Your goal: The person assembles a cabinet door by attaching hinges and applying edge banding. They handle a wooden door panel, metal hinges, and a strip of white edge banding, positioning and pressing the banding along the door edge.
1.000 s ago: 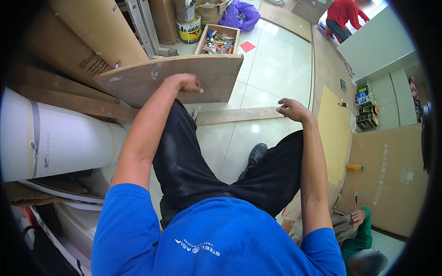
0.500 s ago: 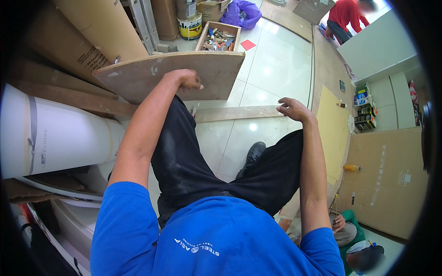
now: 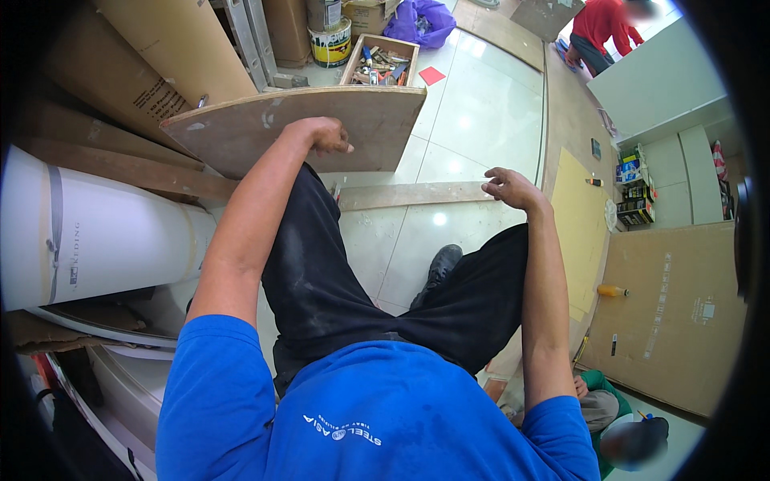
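Note:
My left hand [image 3: 327, 136] hangs loosely over my left knee, its fingers drooping and partly curled, with nothing seen in them. Just beyond it stands a brown wooden panel [image 3: 265, 124] with a curved upper edge. My right hand [image 3: 515, 190] droops over my right knee, empty, its fingers bent and apart. In the picture its fingertips overlap the right end of a narrow wooden strip [image 3: 413, 196] that lies on the tiled floor. Whether they touch it I cannot tell.
A wooden box of tools [image 3: 385, 60] stands beyond the panel, near a paint can [image 3: 330, 46] and a purple bag [image 3: 421, 24]. At left lies a large white roll [image 3: 112, 228]. A person in red [image 3: 597, 32] is far right; another in green [image 3: 613, 405] is lower right.
Both my hands stay in place. At lower right, the person in green has shifted slightly and lowered a hand.

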Tool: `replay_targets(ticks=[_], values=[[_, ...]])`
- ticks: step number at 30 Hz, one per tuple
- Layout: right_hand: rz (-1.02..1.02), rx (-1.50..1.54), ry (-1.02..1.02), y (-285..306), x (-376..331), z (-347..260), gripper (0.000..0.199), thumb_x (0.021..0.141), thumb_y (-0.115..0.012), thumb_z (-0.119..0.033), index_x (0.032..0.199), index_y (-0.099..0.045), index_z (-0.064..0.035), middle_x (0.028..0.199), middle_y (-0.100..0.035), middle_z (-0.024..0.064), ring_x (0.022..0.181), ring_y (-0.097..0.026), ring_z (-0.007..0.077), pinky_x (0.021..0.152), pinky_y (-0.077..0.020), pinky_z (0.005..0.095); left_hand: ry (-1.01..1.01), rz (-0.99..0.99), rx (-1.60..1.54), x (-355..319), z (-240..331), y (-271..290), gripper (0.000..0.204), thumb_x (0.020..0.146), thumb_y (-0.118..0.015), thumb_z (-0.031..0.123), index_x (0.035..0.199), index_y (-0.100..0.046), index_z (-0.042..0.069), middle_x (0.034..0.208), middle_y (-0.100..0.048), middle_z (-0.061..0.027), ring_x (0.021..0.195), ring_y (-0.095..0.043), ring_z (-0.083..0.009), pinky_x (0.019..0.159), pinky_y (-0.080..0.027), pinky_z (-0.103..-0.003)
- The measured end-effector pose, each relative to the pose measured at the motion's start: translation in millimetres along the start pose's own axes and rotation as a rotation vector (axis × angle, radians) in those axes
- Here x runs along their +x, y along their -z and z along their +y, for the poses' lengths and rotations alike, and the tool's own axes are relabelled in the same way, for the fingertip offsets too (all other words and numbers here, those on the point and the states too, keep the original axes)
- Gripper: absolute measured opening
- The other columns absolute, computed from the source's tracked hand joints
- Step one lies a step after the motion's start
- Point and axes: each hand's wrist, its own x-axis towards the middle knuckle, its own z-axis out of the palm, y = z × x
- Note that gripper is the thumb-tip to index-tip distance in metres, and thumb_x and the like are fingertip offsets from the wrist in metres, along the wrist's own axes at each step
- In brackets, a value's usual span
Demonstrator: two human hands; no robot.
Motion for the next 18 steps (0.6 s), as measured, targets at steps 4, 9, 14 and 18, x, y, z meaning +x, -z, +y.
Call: replay_targets(ticks=[4,9,14,18], values=[[-0.004,0.003,-0.008,1.5,-2.9,-3.7,0.057,0.099,-0.069,-0.037,0.140,-0.059,0.0016,0.123,-0.073,0.0211,0.111,-0.071,0.0314,0.098,-0.0537,0.0405,0.004,0.005,0.000,-0.8,0.9,-0.3,0.056,0.098,-0.065,0.049,0.129,-0.068,0.002,0.101,-0.073,-0.0156,0.079,-0.072,-0.0258,0.077,-0.057,-0.042],[-0.009,0.024,-0.015,1.5,-4.1,-5.3,0.058,0.099,-0.069,-0.037,0.140,-0.058,0.0016,0.124,-0.072,0.0210,0.111,-0.071,0.0313,0.097,-0.0537,0.0406,0.019,0.004,-0.003,-0.9,2.0,-0.6,0.055,0.099,-0.065,0.049,0.129,-0.068,0.003,0.101,-0.073,-0.0159,0.079,-0.073,-0.0258,0.077,-0.056,-0.042],[-0.012,0.032,-0.027,2.0,-4.9,-5.6,0.057,0.099,-0.068,-0.037,0.140,-0.058,0.0016,0.124,-0.072,0.0208,0.111,-0.071,0.0311,0.097,-0.0538,0.0409,0.017,-0.044,0.040,1.0,1.6,1.4,0.054,0.099,-0.061,0.050,0.131,-0.067,0.007,0.104,-0.072,-0.0127,0.087,-0.073,-0.0251,0.079,-0.058,-0.047],[-0.007,0.009,-0.023,2.0,-4.7,-6.5,0.057,0.099,-0.069,-0.037,0.140,-0.058,0.0014,0.123,-0.073,0.0205,0.110,-0.071,0.0308,0.097,-0.0539,0.0407,0.027,-0.020,0.024,-0.3,1.9,1.0,0.053,0.099,-0.062,0.050,0.130,-0.067,0.006,0.100,-0.072,-0.0133,0.084,-0.073,-0.0253,0.077,-0.057,-0.045]])
